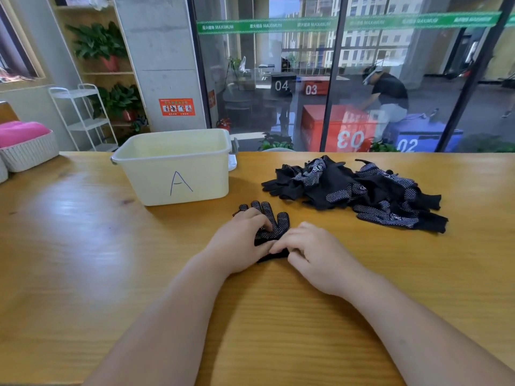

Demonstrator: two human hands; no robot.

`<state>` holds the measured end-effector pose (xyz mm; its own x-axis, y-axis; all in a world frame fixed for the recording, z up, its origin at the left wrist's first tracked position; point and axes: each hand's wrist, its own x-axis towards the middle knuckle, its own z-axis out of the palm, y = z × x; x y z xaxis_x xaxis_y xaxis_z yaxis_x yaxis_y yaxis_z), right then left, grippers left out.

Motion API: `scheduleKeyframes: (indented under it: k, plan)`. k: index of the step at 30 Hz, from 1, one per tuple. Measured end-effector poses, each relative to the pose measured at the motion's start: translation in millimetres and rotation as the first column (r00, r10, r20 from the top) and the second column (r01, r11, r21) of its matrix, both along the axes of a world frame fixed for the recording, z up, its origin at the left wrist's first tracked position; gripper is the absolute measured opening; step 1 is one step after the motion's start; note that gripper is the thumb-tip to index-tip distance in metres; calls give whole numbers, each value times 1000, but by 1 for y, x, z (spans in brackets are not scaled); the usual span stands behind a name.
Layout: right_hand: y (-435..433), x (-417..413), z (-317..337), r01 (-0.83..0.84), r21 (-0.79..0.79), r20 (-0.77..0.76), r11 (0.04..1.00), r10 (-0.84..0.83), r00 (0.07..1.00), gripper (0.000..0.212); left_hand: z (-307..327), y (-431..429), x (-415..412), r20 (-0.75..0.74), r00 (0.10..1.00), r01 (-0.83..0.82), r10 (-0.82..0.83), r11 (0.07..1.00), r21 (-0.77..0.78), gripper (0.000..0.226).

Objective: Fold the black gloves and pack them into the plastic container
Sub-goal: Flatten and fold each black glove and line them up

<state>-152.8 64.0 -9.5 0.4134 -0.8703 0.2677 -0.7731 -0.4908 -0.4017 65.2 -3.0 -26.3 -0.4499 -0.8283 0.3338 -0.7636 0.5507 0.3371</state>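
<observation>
The person is leaning both bare forearms over the long yellow wooden table [83,246], working on a single black fabric glove [276,225] speckled with pale grip dots. It is lying flat on the table just in front of them, its fingertips pointing away towards the window. The left hand [238,242] is resting on top of the glove, its fingers [260,220] lying close together and pressing the palm area down. The right hand [315,254] is meeting it from the other side, its fingers [280,246] curled in and pinching the glove's plain black cuff end against the thumb. The two hands are almost touching over the fabric.

Beyond the right hand, well apart from it, a loose heap of black dotted gloves [362,190] is sprawling across the table in a tangle. To the left of that heap, just beyond the left hand, a cream rectangular plastic container [178,174] with a handwritten letter A on its front wall is standing upright near the table's far edge; from here I cannot tell what is inside.

At the table's far left a white woven basket [30,154] is holding a pink cushion [19,132].
</observation>
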Motion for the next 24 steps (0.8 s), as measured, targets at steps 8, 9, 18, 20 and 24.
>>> scheduleKeyframes:
  k: [8, 9, 18, 20, 24]
  plan:
    - [-62, -72, 7, 521, -263, -258, 812, -580, 773, 61, 3, -3, 29, -68, 990, 126, -122, 990, 70, 34]
    - [-68, -76, 6, 523, -246, -316, 816, -577, 753, 59, 2, -3, 28, -86, 991, 106, -102, 993, 46, 32]
    - [-74, -71, -9, 519, -325, -328, 790, -609, 722, 50, 1, -11, 22, -185, 982, 45, -39, 999, 30, 24]
    - [-73, -74, -7, 526, -341, -272, 779, -617, 738, 36, 1, -13, 22, -224, 974, 41, -34, 999, 28, 20]
    - [-68, -73, 2, 428, -419, -222, 801, -547, 807, 15, 0, -15, 22, -229, 973, 24, -22, 1000, 7, 14]
